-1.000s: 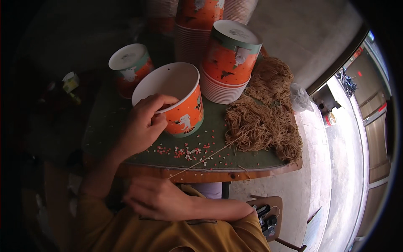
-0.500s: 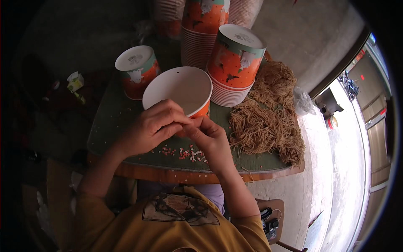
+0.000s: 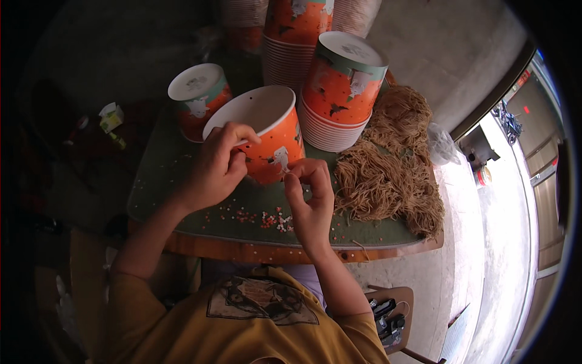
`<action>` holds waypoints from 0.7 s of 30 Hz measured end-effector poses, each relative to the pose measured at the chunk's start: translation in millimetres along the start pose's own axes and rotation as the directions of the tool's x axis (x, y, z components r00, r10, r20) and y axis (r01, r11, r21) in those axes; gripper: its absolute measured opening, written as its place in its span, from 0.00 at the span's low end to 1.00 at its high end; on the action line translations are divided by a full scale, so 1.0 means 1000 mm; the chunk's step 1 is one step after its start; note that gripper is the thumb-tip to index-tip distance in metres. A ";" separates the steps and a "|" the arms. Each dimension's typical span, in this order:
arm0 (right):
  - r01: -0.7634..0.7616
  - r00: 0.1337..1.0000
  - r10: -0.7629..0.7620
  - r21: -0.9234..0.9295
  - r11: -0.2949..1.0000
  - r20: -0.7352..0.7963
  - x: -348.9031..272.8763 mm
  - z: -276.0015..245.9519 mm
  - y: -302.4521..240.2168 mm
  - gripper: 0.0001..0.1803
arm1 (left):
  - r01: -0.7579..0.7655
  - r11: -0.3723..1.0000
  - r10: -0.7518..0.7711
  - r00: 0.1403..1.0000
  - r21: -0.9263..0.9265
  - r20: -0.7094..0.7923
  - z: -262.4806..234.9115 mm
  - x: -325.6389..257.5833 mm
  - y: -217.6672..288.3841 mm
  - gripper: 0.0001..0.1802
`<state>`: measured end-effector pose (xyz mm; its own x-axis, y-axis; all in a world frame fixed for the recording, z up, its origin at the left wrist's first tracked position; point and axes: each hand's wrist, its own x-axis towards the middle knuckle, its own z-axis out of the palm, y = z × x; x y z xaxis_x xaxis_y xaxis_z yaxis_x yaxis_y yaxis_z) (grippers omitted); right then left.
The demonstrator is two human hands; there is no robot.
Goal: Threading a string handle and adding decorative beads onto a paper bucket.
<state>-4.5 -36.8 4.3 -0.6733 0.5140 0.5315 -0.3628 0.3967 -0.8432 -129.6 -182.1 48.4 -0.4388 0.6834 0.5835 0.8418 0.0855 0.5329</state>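
Note:
An orange paper bucket (image 3: 264, 159) with a white inside and printed white and dark figures stands tilted, with small dark holes near its rim. Its near left rim is gripped by my left hand (image 3: 213, 167), fingers hooked over the edge and the thumb outside. Beside the bucket's lower right side, my right hand (image 3: 311, 197) is closed in a pinch. A pale bit shows at those fingertips, too small to name. Below the hands, small pink and white paper dots (image 3: 277, 221) lie scattered on the green tabletop (image 3: 163, 197).
A smaller upturned bucket (image 3: 198, 85) stands at the back left. To the right rises a stack of upturned buckets (image 3: 339, 97), with a taller stack (image 3: 290, 60) behind it. Bundles of tan cord (image 3: 388, 182) cover the table's right side, near a clear plastic bag (image 3: 444, 144).
My hands have come apart from the near rim, the right one moving down and to the right. The bucket has tilted, so more of its printed side shows.

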 end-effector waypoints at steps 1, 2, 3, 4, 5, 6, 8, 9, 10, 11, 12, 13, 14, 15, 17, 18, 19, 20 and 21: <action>0.014 1.000 -0.014 -0.006 1.000 0.023 0.001 0.001 0.002 0.06 | 0.019 0.995 -0.022 0.999 -0.095 -0.033 0.000 0.000 -0.004 0.20; 0.018 1.000 -0.018 -0.001 1.000 0.025 0.002 0.003 0.002 0.06 | 0.018 0.996 -0.021 0.999 -0.090 -0.036 -0.002 0.000 -0.003 0.20; 0.059 0.998 -0.059 -0.044 0.997 0.015 0.003 0.004 0.002 0.06 | 0.064 0.981 -0.068 0.998 -0.181 -0.016 -0.003 0.001 -0.002 0.19; 0.100 0.995 -0.100 -0.087 0.991 0.008 0.004 0.006 0.001 0.06 | 0.111 0.957 -0.113 0.994 -0.269 0.008 -0.004 0.003 -0.001 0.19; 0.104 0.995 -0.104 -0.083 0.991 0.010 0.004 0.008 0.000 0.06 | 0.109 0.958 -0.112 0.994 -0.265 0.004 -0.007 0.004 0.002 0.19; 0.082 0.997 -0.081 -0.054 0.995 0.014 0.004 0.009 -0.002 0.04 | 0.165 0.948 -0.155 0.986 -0.273 0.057 -0.010 0.006 0.005 0.18; 0.062 0.998 -0.062 -0.025 0.998 0.019 0.005 0.009 -0.003 0.03 | 0.218 0.936 -0.195 0.975 -0.277 0.108 -0.014 0.009 0.009 0.17; 0.082 0.996 -0.080 -0.080 0.993 0.035 0.005 0.009 -0.002 0.03 | 0.246 0.917 -0.212 0.967 -0.312 0.140 -0.017 0.010 0.011 0.15; 0.103 0.994 -0.097 -0.134 0.986 0.051 0.005 0.009 -0.002 0.03 | 0.275 0.897 -0.227 0.958 -0.347 0.173 -0.019 0.010 0.012 0.12; 0.106 0.994 -0.100 -0.130 0.986 0.055 0.006 0.009 -0.001 0.03 | 0.276 0.898 -0.230 0.958 -0.343 0.169 -0.021 0.010 0.010 0.12; 0.098 0.995 -0.093 -0.120 0.988 0.047 0.006 0.009 -0.001 0.03 | 0.284 0.910 -0.233 0.953 -0.303 0.194 -0.022 0.012 0.007 0.10; 0.090 0.995 -0.086 -0.111 0.990 0.040 0.006 0.008 -0.001 0.03 | 0.290 0.920 -0.236 0.947 -0.262 0.219 -0.023 0.013 0.006 0.08; 0.092 0.995 -0.088 -0.112 0.989 0.040 0.007 0.007 -0.001 0.03 | 0.288 0.921 -0.235 0.947 -0.262 0.218 -0.023 0.013 0.007 0.08; 0.140 0.990 -0.136 -0.168 0.976 0.035 0.007 0.008 0.001 0.03 | 0.336 0.904 -0.281 0.933 -0.265 0.224 -0.023 0.014 0.010 0.08; 0.185 0.983 -0.183 -0.225 0.957 0.031 0.008 0.009 -0.002 0.03 | 0.382 0.885 -0.325 0.917 -0.268 0.232 -0.019 0.016 0.016 0.07; 0.125 0.992 -0.126 -0.164 0.979 0.006 0.009 0.012 -0.009 0.04 | 0.318 0.922 -0.278 0.941 -0.222 0.193 -0.016 0.015 0.019 0.07; 0.064 0.998 -0.066 -0.101 0.993 -0.016 0.010 0.014 -0.013 0.05 | 0.253 0.952 -0.226 0.961 -0.173 0.158 -0.012 0.015 0.022 0.08; 0.061 0.998 -0.063 -0.104 0.993 -0.018 0.011 0.015 -0.011 0.05 | 0.221 0.959 -0.200 0.971 -0.175 0.131 -0.007 0.013 0.022 0.09; 0.088 0.995 -0.091 -0.091 0.992 -0.036 0.013 0.017 -0.009 0.05 | 0.220 0.959 -0.198 0.971 -0.177 0.133 -0.003 0.012 0.023 0.09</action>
<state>-20.5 -46.3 17.3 -0.6139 0.5024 0.6088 -0.3602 0.5080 -0.7824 -116.9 -173.9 69.4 -0.5510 0.7432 0.3794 0.6552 0.1038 0.7482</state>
